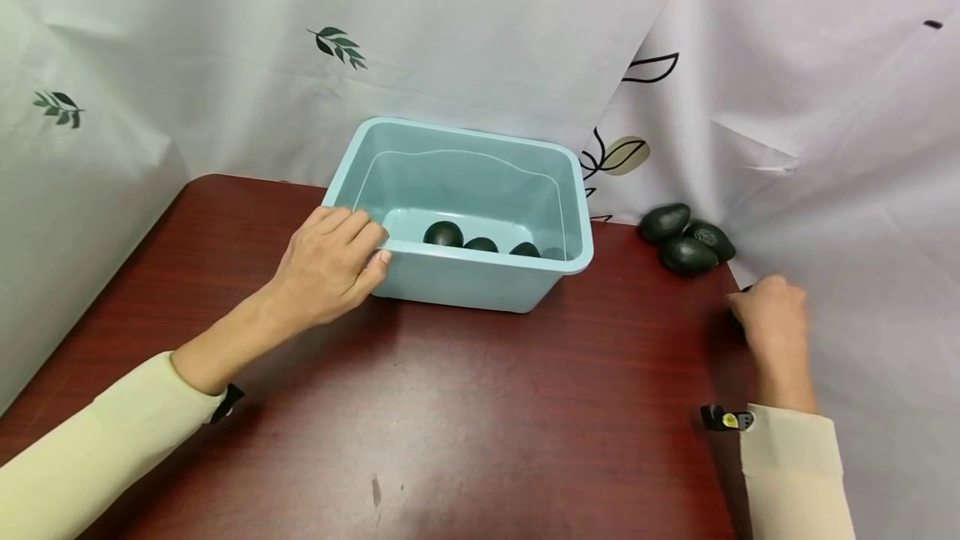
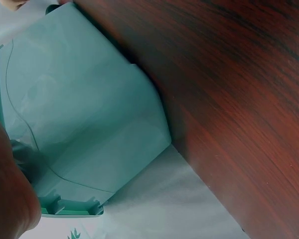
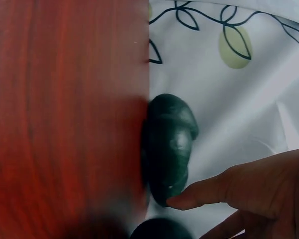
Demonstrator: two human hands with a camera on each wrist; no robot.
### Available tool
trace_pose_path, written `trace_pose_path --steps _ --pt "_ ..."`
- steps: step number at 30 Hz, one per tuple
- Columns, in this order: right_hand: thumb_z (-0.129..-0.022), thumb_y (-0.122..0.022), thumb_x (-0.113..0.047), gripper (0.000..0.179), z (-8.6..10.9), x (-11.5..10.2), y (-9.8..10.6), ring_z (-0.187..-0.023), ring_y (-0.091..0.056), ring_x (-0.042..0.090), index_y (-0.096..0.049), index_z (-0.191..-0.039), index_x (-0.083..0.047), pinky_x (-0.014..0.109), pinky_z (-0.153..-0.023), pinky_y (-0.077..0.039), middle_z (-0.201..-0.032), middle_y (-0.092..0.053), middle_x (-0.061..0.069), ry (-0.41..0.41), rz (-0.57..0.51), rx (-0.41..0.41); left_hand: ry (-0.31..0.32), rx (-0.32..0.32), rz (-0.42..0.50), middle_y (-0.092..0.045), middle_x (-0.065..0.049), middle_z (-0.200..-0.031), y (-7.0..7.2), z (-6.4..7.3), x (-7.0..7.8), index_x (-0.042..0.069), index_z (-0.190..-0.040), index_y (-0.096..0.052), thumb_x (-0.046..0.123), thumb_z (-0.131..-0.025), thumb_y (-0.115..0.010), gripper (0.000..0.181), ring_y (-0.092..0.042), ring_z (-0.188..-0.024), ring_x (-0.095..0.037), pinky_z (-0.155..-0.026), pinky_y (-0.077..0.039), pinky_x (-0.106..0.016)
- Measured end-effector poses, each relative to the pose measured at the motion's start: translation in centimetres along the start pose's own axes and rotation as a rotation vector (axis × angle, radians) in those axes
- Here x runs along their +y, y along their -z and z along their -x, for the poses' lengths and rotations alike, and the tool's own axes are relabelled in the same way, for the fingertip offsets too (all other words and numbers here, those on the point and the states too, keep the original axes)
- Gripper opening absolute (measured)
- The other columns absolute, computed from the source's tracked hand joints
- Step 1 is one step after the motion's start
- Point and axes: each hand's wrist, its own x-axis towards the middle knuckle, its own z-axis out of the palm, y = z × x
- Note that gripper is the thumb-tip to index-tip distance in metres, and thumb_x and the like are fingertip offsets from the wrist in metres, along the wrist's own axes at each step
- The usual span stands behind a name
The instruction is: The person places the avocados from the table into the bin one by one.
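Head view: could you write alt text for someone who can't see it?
A person's left grip holds a light-blue bin by its rim, with three dark avocados visible inside, on a dark red table. At the table's right edge, the blurred right grip is at a mostly hidden dark object, near three more avocados.

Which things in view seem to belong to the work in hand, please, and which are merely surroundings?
Likely part of the work:
bin, its rim held by the left hand
avocados in it
three avocados clustered on the table
dark thing at the right hand, perhaps an avocado

Likely just surroundings:
table
printed cloth
wrist straps
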Motion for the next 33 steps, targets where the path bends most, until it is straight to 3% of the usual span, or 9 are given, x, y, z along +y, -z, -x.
trace_pose_path --steps 3,15,23,28,33 --pt "-0.091 -0.068 -0.018 0.054 -0.1 0.0 -0.4 -0.112 -0.058 0.073 -0.063 -0.112 0.031 0.073 -0.097 -0.053 -0.123 -0.058 0.058 0.014 -0.012 -0.004 -0.004 0.005 0.000 -0.053 -0.011 -0.083 0.0 -0.1 0.0 0.002 -0.096 -0.060 0.024 -0.109 -0.044 0.030 -0.045 -0.073 -0.030 -0.079 -0.045 -0.047" --pt "-0.088 -0.082 -0.018 0.064 -0.8 -0.9 -0.8 -0.117 -0.059 0.073 -0.059 -0.121 0.031 0.074 -0.100 -0.054 -0.126 -0.057 0.060 0.039 -0.003 -0.054 0.010 0.006 0.002 -0.055 -0.011 -0.084 0.0 0.1 -0.1 0.002 -0.096 -0.060 0.024 -0.109 -0.044 0.030 -0.048 -0.076 -0.030 -0.081 -0.047 -0.048" --pt "-0.086 -0.086 -0.020 0.059 -2.2 -0.5 -2.1 -0.106 -0.064 0.074 -0.065 -0.113 0.028 0.074 -0.087 -0.055 -0.118 -0.062 0.058 0.135 0.029 -0.046 0.003 0.023 0.000 -0.054 -0.011 -0.083 0.1 0.1 -0.1 0.001 -0.096 -0.060 0.024 -0.109 -0.045 0.030 -0.047 -0.074 -0.031 -0.080 -0.047 -0.048" --pt "-0.088 -0.087 -0.021 0.045 -0.2 -2.8 -1.4 -0.094 -0.067 0.064 -0.069 -0.095 0.020 0.070 -0.083 -0.056 -0.103 -0.068 0.050 0.182 0.015 -0.045 -0.001 0.020 0.008 -0.053 -0.011 -0.083 0.1 0.0 -0.2 0.001 -0.096 -0.060 0.025 -0.110 -0.044 0.032 -0.047 -0.075 -0.031 -0.081 -0.046 -0.048" --pt "-0.090 -0.087 -0.023 0.035 0.4 -3.7 -1.8 -0.089 -0.068 0.058 -0.069 -0.079 0.006 0.067 -0.078 -0.055 -0.091 -0.071 0.039 0.220 -0.002 -0.023 -0.002 0.020 0.006 -0.053 -0.011 -0.083 0.0 0.1 -0.2 0.001 -0.096 -0.060 0.026 -0.111 -0.043 0.034 -0.047 -0.075 -0.031 -0.081 -0.046 -0.048"
